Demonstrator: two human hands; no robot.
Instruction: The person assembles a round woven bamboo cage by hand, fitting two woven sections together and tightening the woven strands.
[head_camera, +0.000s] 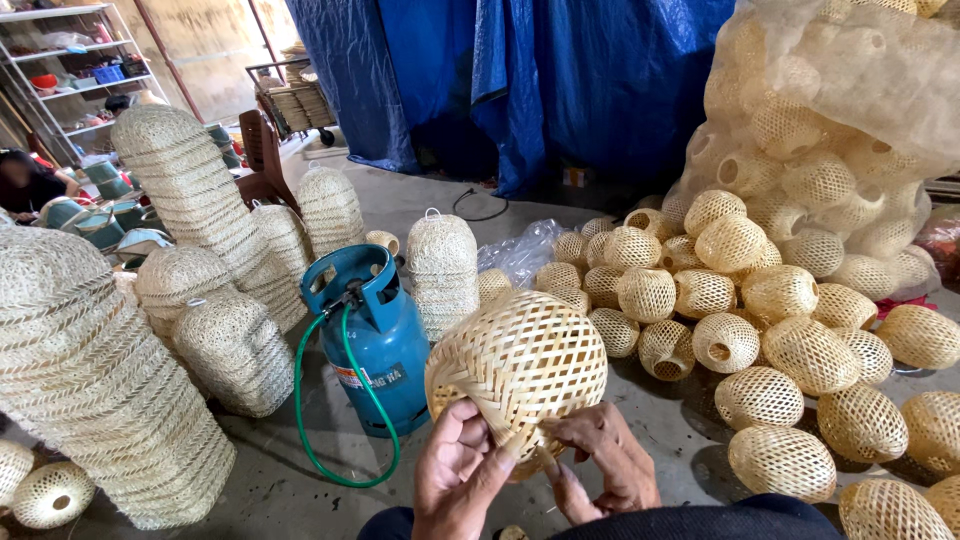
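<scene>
Both hands grip the basket (517, 372) from below, left hand (455, 470) and right hand (608, 462) apparently pinching its rim.

A pale straw-yellow, open-lattice woven bamboo globe (517, 368) sits at six o'clock. At three o'clock lies a heap of matching honey-tan woven bamboo globes (760, 320), more showing through a translucent whitish plastic sack (850, 90) at two o'clock. At nine o'clock stand stacks of cream, tightly plaited straw baskets (95, 380). A bright blue metal gas cylinder (375, 340) carries a green rubber hose (345, 440). A deep blue tarpaulin (520, 70) hangs at twelve o'clock.
</scene>
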